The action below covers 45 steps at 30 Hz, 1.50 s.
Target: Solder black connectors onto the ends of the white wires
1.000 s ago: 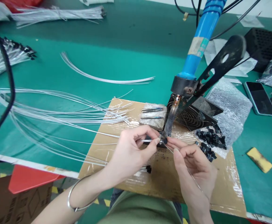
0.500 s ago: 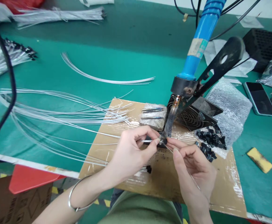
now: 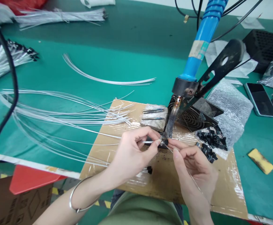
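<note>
Centrally, the left hand (image 3: 131,150) is pinching a thin white wire (image 3: 80,128) between thumb and fingertips, presenting its stripped end at the tip of the soldering iron (image 3: 171,120). The right hand (image 3: 192,165) is closing thumb and forefinger on a small black part (image 3: 166,142), pressing it against the wire end just beside the iron tip. A fine strand of solder wire (image 3: 192,178) is running from that same spot back across the right palm. Both hands are working over a sheet of cardboard (image 3: 220,184) covered in clear tape, which is lying on the green worktop (image 3: 117,47).

The iron is hanging tilted in a black metal stand (image 3: 220,64), with its blue handle (image 3: 203,40) pointing up and away. Loose black parts (image 3: 210,140) are lying in a pile to the right of the hands, next to a sheet of bubble wrap (image 3: 232,106). More white wires (image 3: 56,106) are fanning out to the left across the worktop. A phone (image 3: 260,98) and a yellow sponge (image 3: 260,160) are lying at the right edge. A silver bangle (image 3: 76,200) is sitting on the left wrist.
</note>
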Each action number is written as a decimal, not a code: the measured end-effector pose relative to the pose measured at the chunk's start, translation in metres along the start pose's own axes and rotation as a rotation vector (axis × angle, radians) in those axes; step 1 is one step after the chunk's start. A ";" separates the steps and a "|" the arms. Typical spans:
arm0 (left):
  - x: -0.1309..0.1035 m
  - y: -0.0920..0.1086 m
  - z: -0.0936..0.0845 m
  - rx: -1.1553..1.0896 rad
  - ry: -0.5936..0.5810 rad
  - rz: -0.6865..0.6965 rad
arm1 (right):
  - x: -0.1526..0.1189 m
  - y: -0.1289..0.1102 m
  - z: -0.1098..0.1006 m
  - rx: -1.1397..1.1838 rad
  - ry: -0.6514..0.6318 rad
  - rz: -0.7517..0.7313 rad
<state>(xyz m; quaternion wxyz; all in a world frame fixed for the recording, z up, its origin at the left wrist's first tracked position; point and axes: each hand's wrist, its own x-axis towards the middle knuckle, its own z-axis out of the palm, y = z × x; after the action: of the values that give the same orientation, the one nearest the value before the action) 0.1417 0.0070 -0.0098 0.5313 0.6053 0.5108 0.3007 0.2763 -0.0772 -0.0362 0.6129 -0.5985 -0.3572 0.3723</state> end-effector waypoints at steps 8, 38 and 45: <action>-0.001 0.000 -0.001 0.012 0.009 0.051 | -0.002 -0.005 0.004 -0.021 0.043 0.035; -0.003 -0.009 0.004 0.015 0.040 0.033 | -0.002 0.005 0.001 -0.168 0.010 -0.150; -0.004 -0.004 0.004 -0.062 0.028 0.032 | -0.002 0.004 0.003 -0.194 0.033 -0.176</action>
<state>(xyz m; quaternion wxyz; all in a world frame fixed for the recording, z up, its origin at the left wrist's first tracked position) 0.1432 0.0018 -0.0136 0.5376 0.5925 0.4989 0.3333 0.2729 -0.0780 -0.0399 0.5884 -0.6271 -0.4327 0.2708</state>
